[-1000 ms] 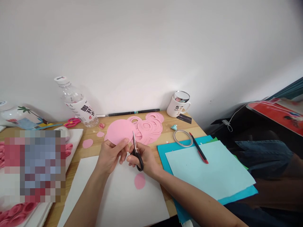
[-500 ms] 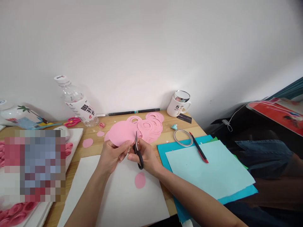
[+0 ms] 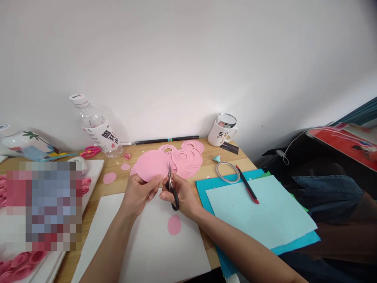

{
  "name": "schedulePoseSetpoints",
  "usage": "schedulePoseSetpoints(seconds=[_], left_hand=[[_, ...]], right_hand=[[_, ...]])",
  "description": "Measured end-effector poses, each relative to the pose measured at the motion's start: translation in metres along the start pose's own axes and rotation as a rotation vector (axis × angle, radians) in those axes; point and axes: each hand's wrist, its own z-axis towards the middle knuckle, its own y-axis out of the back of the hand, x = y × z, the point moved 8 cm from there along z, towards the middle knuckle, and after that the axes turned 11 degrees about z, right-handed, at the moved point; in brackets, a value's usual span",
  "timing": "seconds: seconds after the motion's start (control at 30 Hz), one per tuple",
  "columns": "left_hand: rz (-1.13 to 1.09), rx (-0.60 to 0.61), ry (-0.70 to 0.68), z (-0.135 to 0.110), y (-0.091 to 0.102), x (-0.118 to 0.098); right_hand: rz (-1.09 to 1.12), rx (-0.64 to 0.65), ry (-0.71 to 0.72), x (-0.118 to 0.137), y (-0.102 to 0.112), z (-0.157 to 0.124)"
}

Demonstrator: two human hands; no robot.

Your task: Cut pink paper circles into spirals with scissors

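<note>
Black scissors (image 3: 172,188) have shifted slightly towards the right edge of the bench (image 3: 207,158), and, with our left fingers (image 3: 154,182) pinching the big disc (image 3: 152,164) short of the back edge and our right fingers (image 3: 166,195) gripping the scissors, we should turn the disc smoothly.

Pixelated patch (image 3: 54,204); pink rosettes (image 3: 25,271) perhaps partly beneath

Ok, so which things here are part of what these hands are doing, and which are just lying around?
In use, it seems:
pink paper disc, in the left hand
black-handled scissors, in the right hand

Probably just lying about:
bottle
mug
dark card
red-and-black pen
</note>
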Motion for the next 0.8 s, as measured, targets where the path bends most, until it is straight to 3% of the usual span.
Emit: schedulePoseSetpoints(seconds=[0.47,0.8], left_hand=[[-0.007,-0.025,0.006,0.0006,0.0046,-0.0012],[-0.172,0.0,0.015,-0.0003,0.0029,-0.0022]], right_hand=[[-0.026,-0.062,-0.034,-0.0036,0.0047,-0.0005],[0.013,-0.063,-0.043,-0.0097,0.0044,-0.0021]])
